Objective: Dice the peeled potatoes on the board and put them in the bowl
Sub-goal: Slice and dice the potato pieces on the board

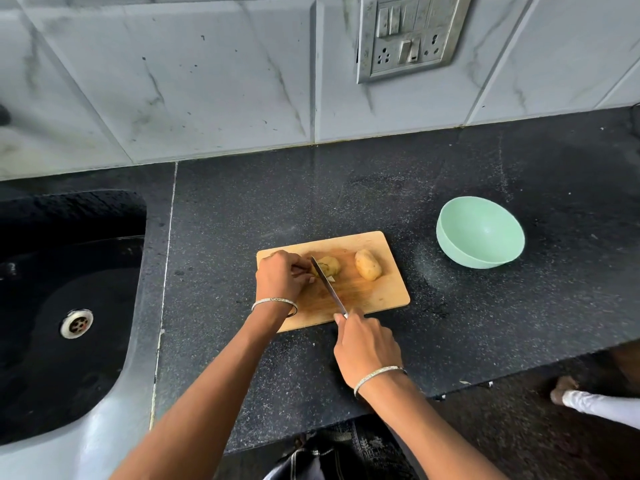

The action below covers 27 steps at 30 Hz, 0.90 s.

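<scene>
A wooden cutting board (363, 292) lies on the black counter. On it, a partly cut potato (330, 265) sits beside a whole peeled potato (368, 269) to its right. My left hand (282, 277) grips the cut end of the left potato with bent fingers. My right hand (367, 348) holds a knife (327, 284) by the handle; its blade lies across the potato next to my left fingers. A small pale piece rests by the blade. The mint-green bowl (446, 233) stands tilted and empty to the right of the board.
A black sink (69, 289) with a metal drain lies at the left. A tiled wall with a switch panel (410, 36) rises behind the counter. The counter's front edge runs near my right wrist. Another person's foot (564, 389) shows on the floor at right.
</scene>
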Each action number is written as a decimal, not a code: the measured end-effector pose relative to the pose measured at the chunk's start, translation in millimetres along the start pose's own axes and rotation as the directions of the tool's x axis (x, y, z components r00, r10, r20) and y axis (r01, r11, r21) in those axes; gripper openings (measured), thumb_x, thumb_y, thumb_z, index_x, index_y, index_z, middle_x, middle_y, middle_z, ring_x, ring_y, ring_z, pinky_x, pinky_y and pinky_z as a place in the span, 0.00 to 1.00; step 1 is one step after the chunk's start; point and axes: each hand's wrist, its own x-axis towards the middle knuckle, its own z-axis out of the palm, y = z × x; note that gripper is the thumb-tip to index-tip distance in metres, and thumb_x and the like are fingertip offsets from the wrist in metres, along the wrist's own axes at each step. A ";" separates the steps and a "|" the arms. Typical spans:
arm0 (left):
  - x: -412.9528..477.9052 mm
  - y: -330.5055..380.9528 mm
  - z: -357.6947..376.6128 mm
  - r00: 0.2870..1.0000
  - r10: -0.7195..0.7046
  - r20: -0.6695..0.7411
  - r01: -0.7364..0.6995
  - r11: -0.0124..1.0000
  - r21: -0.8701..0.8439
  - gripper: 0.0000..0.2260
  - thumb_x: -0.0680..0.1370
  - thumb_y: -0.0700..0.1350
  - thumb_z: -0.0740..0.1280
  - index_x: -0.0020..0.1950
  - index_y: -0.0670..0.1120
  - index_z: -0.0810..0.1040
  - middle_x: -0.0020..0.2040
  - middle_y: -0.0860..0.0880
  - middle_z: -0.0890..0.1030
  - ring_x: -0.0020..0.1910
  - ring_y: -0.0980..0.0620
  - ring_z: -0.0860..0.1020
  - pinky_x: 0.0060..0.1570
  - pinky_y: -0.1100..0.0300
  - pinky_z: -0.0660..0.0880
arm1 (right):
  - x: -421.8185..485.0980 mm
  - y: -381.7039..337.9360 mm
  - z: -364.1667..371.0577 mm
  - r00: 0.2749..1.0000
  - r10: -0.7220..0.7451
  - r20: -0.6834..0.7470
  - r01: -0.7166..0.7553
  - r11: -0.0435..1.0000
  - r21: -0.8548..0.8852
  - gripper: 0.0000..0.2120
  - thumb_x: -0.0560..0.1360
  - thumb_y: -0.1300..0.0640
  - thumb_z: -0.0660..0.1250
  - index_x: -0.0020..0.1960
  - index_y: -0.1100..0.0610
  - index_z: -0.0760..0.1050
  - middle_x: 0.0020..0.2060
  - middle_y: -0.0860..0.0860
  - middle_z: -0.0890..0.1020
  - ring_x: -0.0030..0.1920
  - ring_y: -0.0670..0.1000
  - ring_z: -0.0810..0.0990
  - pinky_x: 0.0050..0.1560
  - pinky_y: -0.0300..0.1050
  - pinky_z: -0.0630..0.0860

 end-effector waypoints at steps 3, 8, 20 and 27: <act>0.3 2.2 -1.1 1.000 0.002 0.000 -0.002 1.000 0.015 0.09 0.67 0.40 0.77 0.46 0.46 0.86 0.43 0.52 0.85 0.43 0.56 0.82 0.46 0.70 0.72 | 3.3 -2.0 3.3 1.000 -0.008 -0.017 0.007 0.999 -0.042 0.18 0.84 0.47 0.48 0.57 0.57 0.70 0.52 0.57 0.81 0.53 0.60 0.81 0.39 0.48 0.68; 2.7 2.8 -1.0 1.000 0.000 0.008 0.000 0.999 0.054 0.08 0.68 0.42 0.77 0.46 0.48 0.86 0.43 0.52 0.85 0.44 0.54 0.81 0.43 0.67 0.70 | 6.9 -4.4 9.9 1.000 -0.007 -0.008 0.006 0.999 -0.051 0.17 0.84 0.48 0.49 0.58 0.57 0.70 0.51 0.56 0.82 0.52 0.59 0.81 0.38 0.49 0.71; 1.8 0.9 5.6 0.998 -0.046 -0.040 0.047 0.999 0.002 0.05 0.68 0.39 0.76 0.42 0.47 0.86 0.42 0.50 0.85 0.44 0.50 0.82 0.47 0.56 0.77 | 30.8 -15.0 18.4 0.996 0.053 0.071 -0.054 0.998 0.015 0.15 0.83 0.50 0.53 0.59 0.58 0.73 0.54 0.56 0.80 0.54 0.58 0.80 0.41 0.48 0.70; 0.2 0.8 5.0 0.995 -0.086 -0.049 0.084 0.995 -0.045 0.05 0.68 0.41 0.77 0.42 0.48 0.86 0.41 0.51 0.85 0.44 0.52 0.81 0.49 0.57 0.76 | 3.6 2.3 16.2 0.997 0.022 0.080 -0.023 1.000 0.020 0.15 0.83 0.48 0.51 0.57 0.57 0.71 0.52 0.57 0.81 0.53 0.60 0.81 0.39 0.48 0.70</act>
